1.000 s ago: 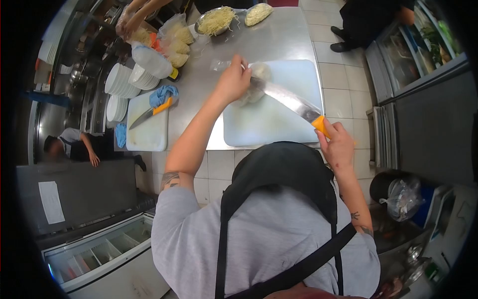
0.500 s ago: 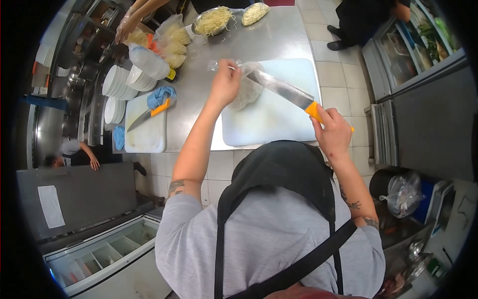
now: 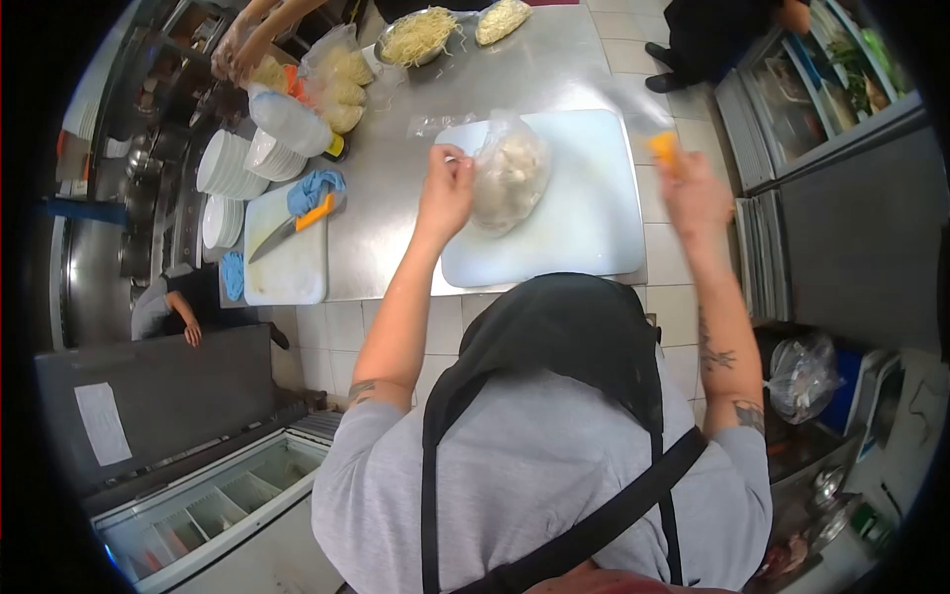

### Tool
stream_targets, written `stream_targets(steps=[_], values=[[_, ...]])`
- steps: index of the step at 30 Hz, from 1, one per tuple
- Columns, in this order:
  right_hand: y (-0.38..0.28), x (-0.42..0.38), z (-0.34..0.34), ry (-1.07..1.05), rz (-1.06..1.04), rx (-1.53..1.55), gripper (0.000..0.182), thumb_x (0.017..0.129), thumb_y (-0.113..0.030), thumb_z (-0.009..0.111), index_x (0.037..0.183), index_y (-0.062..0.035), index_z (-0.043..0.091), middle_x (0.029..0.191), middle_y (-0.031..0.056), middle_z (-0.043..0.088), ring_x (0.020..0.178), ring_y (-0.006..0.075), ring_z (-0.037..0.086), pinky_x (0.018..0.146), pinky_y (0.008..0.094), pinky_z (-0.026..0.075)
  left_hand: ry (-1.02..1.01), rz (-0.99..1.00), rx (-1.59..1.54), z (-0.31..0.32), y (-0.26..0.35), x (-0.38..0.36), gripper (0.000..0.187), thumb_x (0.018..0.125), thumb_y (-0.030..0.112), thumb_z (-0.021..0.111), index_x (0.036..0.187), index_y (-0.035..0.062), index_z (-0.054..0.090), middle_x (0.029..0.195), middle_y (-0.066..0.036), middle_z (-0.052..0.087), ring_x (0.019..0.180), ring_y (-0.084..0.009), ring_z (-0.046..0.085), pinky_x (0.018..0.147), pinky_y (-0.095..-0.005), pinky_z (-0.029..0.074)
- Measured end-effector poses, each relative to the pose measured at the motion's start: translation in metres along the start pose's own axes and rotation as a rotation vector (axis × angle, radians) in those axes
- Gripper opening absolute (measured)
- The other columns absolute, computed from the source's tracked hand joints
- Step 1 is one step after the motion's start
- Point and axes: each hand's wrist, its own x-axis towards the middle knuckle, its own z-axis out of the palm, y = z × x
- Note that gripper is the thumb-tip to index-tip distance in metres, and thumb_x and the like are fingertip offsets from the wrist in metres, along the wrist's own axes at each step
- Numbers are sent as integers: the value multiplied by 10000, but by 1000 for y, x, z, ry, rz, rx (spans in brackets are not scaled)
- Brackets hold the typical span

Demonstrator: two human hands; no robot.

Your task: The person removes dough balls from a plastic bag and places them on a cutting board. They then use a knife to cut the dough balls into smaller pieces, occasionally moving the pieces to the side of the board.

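Left hand [image 3: 447, 193] partly curled, thumb and fingertips close together at the left edge of a clear plastic bag [image 3: 513, 178] — touching or nearly so, though impossible to tell whether pinching the film. Right hand [image 3: 695, 193] closed around the orange handle of a knife [image 3: 661, 148], well to the right of the bag and out past the edge of the cutting board [image 3: 584, 238]; blade too blurred to trace.

Bag resting on the board, just right of the left fingertips. In progress, judging by the pose: handling the bag, blade held well apart from it. Called for next, probably: a sure hold on the loose film, with the edge clear of the left fingers.

Film thin, shiny and crinkled, bulging round over pale, lumpy contents. Board smooth, milky, round-cornered. Just beyond the left hand, a wrinkled transparent strip [image 3: 440, 125] on the dull-shining steel table [image 3: 381, 233].

Farther off, left of that hand — a smaller white board [image 3: 297, 272] with a second knife [image 3: 315, 212] and a bunched blue cloth [image 3: 317, 191], then round, stacked white plates [image 3: 230, 163]. Farthest ahead, thin yellowish strands [image 3: 421, 38] heaped in a metal bowl.
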Motion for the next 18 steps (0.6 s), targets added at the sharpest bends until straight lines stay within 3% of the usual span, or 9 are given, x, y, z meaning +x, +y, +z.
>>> stream_targets(steps=[2, 5, 9, 12, 15, 18], values=[[28, 11, -18, -40, 27, 10, 354, 970, -363, 668, 1264, -165, 664, 976, 134, 674, 830, 352, 713, 683, 497, 571, 26, -131, -88, -6, -16, -3, 449, 997, 311, 700, 1275, 13, 512, 950, -80, 714, 824, -161, 649, 699, -326, 511], [29, -3, 31, -162, -36, 37, 360, 978, -360, 659, 1260, -139, 630, 1014, 160, 671, 873, 384, 705, 725, 514, 568, -207, -298, -224, -21, -6, 6, 493, 965, 331, 738, 1263, -40, 610, 1006, -89, 729, 845, -166, 661, 695, -313, 515], [-23, -38, 96, -386, 94, 196, 390, 960, -275, 683, 1297, -111, 577, 1086, 182, 661, 998, 408, 676, 816, 533, 557, -138, -369, -358, -14, -17, 11, 416, 984, 309, 710, 1213, -38, 679, 1028, -77, 734, 845, -138, 658, 697, -296, 520], [-38, -45, 113, -383, -10, 243, 351, 934, -216, 704, 1242, -78, 609, 1140, 175, 649, 1073, 398, 646, 854, 523, 548, -132, -310, -394, -12, -16, -5, 371, 1015, 302, 671, 1230, -1, 669, 1050, -53, 730, 883, -122, 657, 720, -294, 524], [-54, -33, 82, -101, -267, 197, 327, 889, -139, 723, 1191, -44, 641, 1181, 175, 636, 1104, 388, 623, 895, 502, 537, -141, -214, -448, -4, -19, -20, 303, 1045, 304, 639, 1215, 54, 656, 1077, -23, 712, 929, -108, 649, 752, -286, 519], [-104, -8, 48, -91, -546, 738, 380, 845, -62, 725, 1216, -32, 653, 1196, 180, 636, 1090, 384, 628, 933, 475, 525, -133, -162, -584, 5, -14, -31, 277, 1061, 305, 617, 1198, 65, 637, 1050, -5, 688, 927, -100, 624, 783, -292, 510]])
